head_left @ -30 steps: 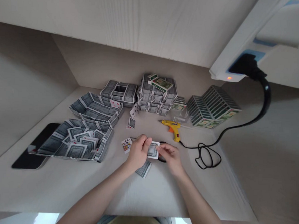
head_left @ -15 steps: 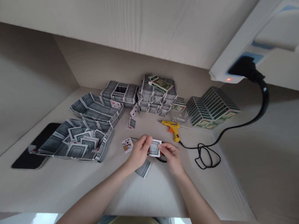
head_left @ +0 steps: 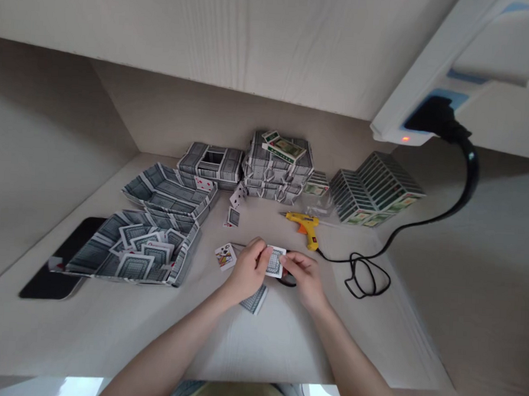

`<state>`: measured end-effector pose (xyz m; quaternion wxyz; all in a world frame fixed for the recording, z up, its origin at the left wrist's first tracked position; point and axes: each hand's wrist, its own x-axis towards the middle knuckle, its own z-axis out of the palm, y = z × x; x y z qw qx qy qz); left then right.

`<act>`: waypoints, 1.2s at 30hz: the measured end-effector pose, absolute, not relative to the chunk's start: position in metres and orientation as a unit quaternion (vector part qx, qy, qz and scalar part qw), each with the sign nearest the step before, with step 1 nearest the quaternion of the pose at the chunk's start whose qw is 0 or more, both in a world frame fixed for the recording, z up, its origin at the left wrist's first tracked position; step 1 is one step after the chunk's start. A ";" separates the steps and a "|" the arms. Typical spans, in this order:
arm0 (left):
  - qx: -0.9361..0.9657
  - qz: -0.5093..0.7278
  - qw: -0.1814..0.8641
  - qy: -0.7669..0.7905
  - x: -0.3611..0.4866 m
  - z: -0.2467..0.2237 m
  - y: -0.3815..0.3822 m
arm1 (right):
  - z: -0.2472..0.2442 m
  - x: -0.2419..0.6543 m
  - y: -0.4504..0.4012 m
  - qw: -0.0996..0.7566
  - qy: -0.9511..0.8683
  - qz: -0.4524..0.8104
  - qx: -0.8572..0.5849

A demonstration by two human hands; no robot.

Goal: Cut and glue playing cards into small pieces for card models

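While one glue gun lies beyond, two hands, left and right, pinch one playing card between their fingers.

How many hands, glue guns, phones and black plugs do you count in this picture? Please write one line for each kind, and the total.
Hands: 2 (left hand, right hand)
Yellow glue gun: 1
Black phone, partly covered: 1
Black plug: 1
Total: 5
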<state>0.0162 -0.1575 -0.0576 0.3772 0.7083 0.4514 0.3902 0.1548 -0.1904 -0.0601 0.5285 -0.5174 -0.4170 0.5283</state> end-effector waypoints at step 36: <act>0.738 0.379 0.360 0.426 0.017 -0.059 -0.158 | -0.054 0.151 -0.192 0.538 -0.414 0.493 -0.543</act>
